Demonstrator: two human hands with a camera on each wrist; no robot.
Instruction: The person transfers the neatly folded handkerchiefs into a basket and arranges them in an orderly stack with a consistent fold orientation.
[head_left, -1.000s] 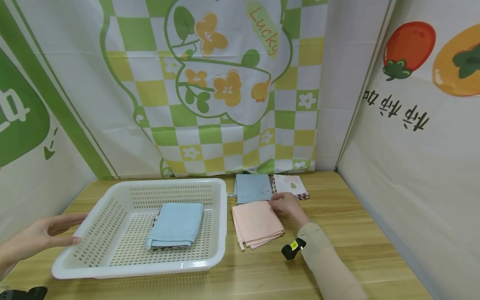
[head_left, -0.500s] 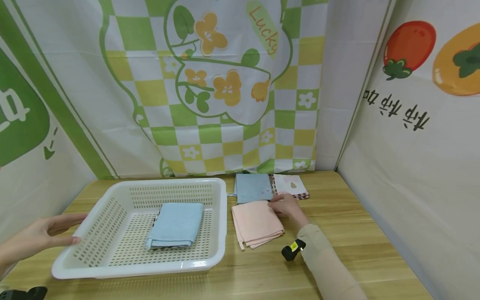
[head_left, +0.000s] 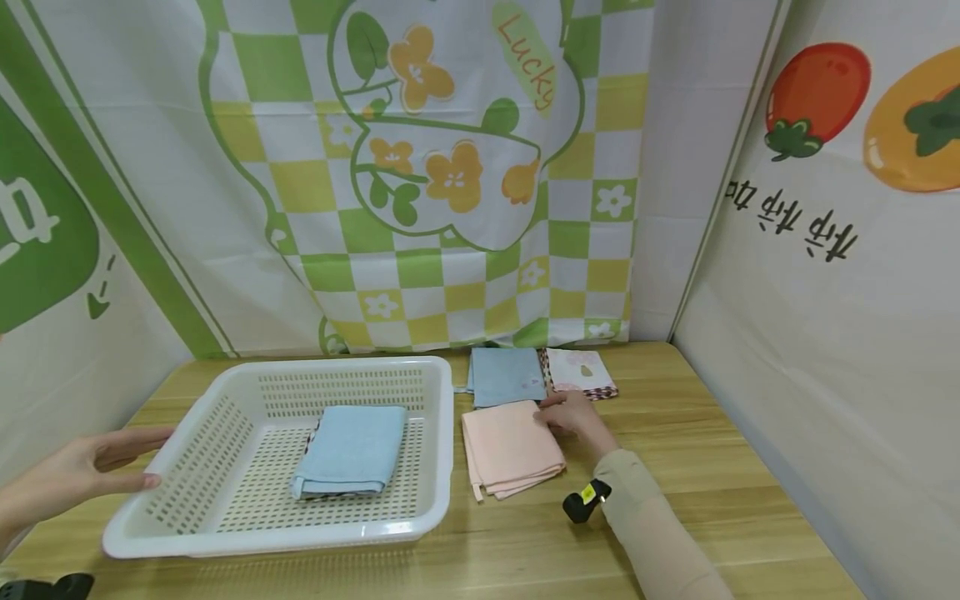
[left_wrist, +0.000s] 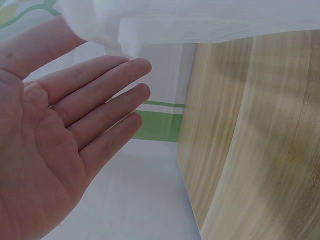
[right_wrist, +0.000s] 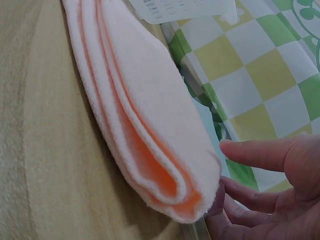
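Observation:
A folded pink towel [head_left: 513, 450] lies on the table to the right of a white plastic basket [head_left: 438, 508]. My right hand [head_left: 576, 418] is at the towel's far right corner. In the right wrist view the thumb [right_wrist: 255, 154] is at the towel's edge and the other fingers reach under its folded layers, pinching the corner. My left hand [head_left: 82, 477] rests against the basket's left side, thumb by the rim. The left wrist view shows its fingers [left_wrist: 110, 102] straight, with the palm bare. Inside the basket lies a folded light blue towel [head_left: 352, 448], over a dark-patterned cloth edge.
Behind the pink towel lie a folded grey-blue towel [head_left: 506, 375] and a white towel with a checked border [head_left: 581, 371]. The wooden table [head_left: 720, 500] meets a patterned curtain [head_left: 450, 275] at the back and cloth walls at both sides.
The pink towel has shifted slightly to the left, turning a little, with my right hand at its corner. The left hand and the basket have stayed in place.

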